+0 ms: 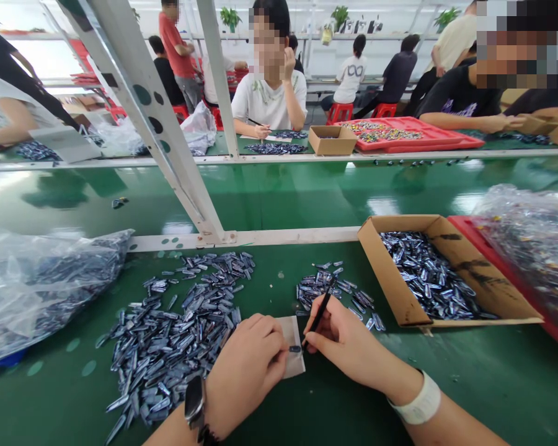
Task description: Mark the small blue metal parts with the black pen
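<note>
Through the head camera I see the left hand (253,350) and the right hand (341,337) a little apart, facing each other. The left pinches one small dark piece (295,349) at its fingertips; the right is closed around a black pen-like tool (323,306), its tip down by the piece's free end. (Whether tip and piece actually touch, I can't tell from here.) So the piece lies in the gap between the hands, on the left hand's side, over a pale pad (292,368), and I'd judge it to be partway through its handling.

Working outward, I'd say plenty of the work shows no clear finish. A broad heap of similar pieces (167,347) spreads left of the left hand and beyond it, loose on the green worktop (270,269). A much smaller cluster (314,286) sits just beyond the right hand. Farther to that hand's right, a cardboard box (376,263) holds many more. I can't tell which of these groups is handled and which is waiting; nothing on their surfaces marks it for me. Farthest out, a plastic bag (37,291) lies well left of the left hand, and a clear bag (530,248) beyond the box.
</note>
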### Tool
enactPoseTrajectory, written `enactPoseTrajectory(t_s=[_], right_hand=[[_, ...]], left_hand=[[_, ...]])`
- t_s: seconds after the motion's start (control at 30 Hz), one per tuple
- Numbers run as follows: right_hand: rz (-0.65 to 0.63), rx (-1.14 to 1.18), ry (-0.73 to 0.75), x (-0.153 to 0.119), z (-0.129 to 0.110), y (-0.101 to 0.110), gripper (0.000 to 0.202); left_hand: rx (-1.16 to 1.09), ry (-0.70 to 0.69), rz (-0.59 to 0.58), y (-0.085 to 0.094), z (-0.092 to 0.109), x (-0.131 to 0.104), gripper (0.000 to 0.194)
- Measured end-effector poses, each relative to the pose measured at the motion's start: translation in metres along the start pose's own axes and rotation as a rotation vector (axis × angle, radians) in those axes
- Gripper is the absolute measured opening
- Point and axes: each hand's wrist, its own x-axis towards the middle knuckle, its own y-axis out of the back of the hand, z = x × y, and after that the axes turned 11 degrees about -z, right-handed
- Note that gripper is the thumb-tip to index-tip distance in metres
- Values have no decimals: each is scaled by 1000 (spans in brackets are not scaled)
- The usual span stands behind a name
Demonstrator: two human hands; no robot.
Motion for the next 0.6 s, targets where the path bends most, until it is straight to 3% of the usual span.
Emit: enactPoseTrajectory(t_s=[0.33, 0.6], right_hand=[[122, 9, 47, 2, 4, -5, 22], [108, -42, 82, 1, 8, -5, 18]], left_hand=[[-2, 30, 34, -1, 3, 1, 16], [-19, 69, 34, -3, 3, 2, 15]])
